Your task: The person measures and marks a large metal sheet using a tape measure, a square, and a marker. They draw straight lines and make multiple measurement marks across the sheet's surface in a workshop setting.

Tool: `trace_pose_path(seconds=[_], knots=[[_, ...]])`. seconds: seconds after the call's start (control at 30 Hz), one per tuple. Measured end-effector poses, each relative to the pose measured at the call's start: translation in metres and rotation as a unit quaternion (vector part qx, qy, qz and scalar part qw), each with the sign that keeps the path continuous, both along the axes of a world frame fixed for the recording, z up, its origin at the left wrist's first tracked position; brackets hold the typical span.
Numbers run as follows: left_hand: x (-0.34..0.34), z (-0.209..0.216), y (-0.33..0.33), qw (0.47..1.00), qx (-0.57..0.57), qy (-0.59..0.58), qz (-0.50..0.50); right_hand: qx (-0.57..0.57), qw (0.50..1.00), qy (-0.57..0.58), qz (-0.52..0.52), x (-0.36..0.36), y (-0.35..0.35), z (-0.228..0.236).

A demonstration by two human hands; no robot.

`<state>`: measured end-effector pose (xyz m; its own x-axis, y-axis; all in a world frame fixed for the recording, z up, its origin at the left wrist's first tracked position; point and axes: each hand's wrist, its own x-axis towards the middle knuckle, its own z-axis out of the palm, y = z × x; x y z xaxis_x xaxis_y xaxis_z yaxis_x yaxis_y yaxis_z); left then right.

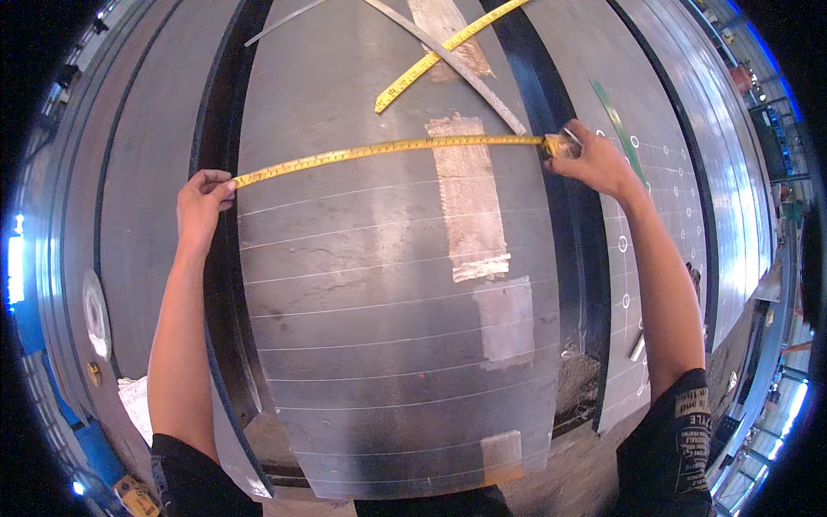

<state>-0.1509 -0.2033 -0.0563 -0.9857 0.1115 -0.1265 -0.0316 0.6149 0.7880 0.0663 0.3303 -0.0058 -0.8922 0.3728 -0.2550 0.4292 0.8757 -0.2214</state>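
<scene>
A yellow tape measure is stretched across a grey metal plate scored with several thin, roughly parallel lines. My left hand pinches the free end of the blade at the plate's left edge. Around the case at the other end, my right hand is closed, just past the plate's right edge. Its fingers partly cover the case. The blade runs taut between both hands, passing over a pale brownish patch on the plate, above the uppermost scored line.
Beyond the tape, a second yellow measuring strip crosses a thin grey metal strip. Dark channels flank the plate. On the right-hand plate are a green strip and several white circle marks. A pale disc lies at left.
</scene>
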Motion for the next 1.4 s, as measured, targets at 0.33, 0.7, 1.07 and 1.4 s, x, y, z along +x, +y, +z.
trace_pose_path(seconds=[0.33, 0.7, 1.07, 1.4], knots=[[-0.004, 0.009, 0.012, 0.999, -0.042, -0.015, -0.016, -0.028, 1.000, 0.008, -0.001, -0.005, 0.007, 0.002], [-0.009, 0.010, 0.016, 0.997, -0.079, 0.003, -0.020, -0.012, 1.000, 0.028, 0.006, -0.003, -0.014, 0.001], [-0.017, 0.011, 0.010, 0.996, -0.074, -0.018, -0.051, 0.084, 0.991, 0.063, -0.086, 0.021, -0.080, 0.027], [-0.016, 0.019, 0.021, 0.995, -0.081, -0.016, -0.057, -0.144, 0.966, 0.212, -0.031, -0.027, -0.220, -0.021]])
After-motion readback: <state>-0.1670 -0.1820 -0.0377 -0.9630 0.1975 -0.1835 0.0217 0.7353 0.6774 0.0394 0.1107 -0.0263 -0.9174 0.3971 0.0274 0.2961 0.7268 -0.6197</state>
